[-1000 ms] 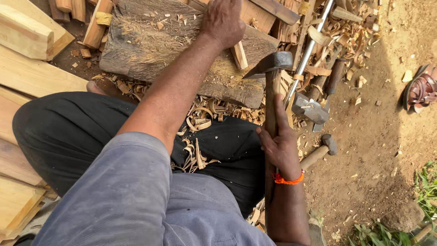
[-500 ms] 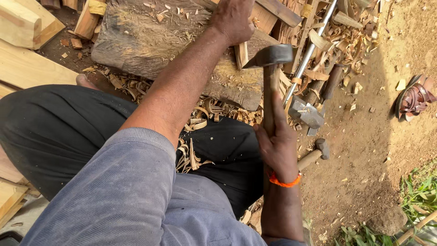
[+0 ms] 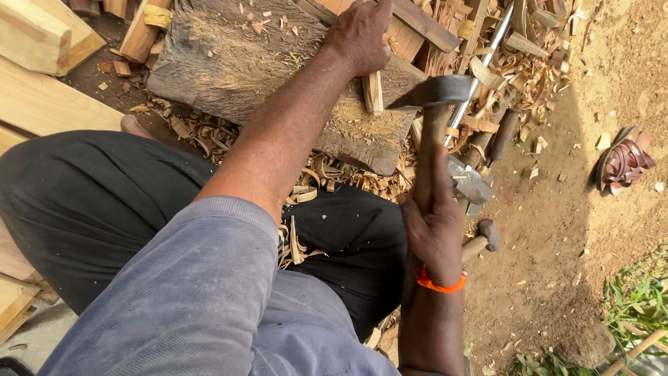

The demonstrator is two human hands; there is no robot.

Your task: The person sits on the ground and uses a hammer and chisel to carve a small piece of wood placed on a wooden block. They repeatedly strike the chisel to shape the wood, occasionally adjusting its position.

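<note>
My left hand (image 3: 360, 33) reaches out over a worn wooden chopping block (image 3: 264, 76) and grips a small light wood piece (image 3: 374, 92) that stands on the block's right side. My right hand (image 3: 435, 221), with an orange band at the wrist, is closed around the wooden handle of an adze-like axe (image 3: 435, 97). Its dark metal head hangs just right of the wood piece, above the block's edge. My dark trousers and grey sleeve fill the lower left.
Wood shavings (image 3: 334, 181) lie around the block. Pale planks (image 3: 42, 76) are stacked at the left. More tools lie on the dirt at the right: a hammer (image 3: 480, 237), a hatchet head (image 3: 470, 182), a metal rod (image 3: 487, 56). A sandal (image 3: 623, 161) lies far right.
The view has shifted slightly. My right hand has lifted the axe a little and brought its head closer to the wood piece. My left hand keeps its hold on the piece.
</note>
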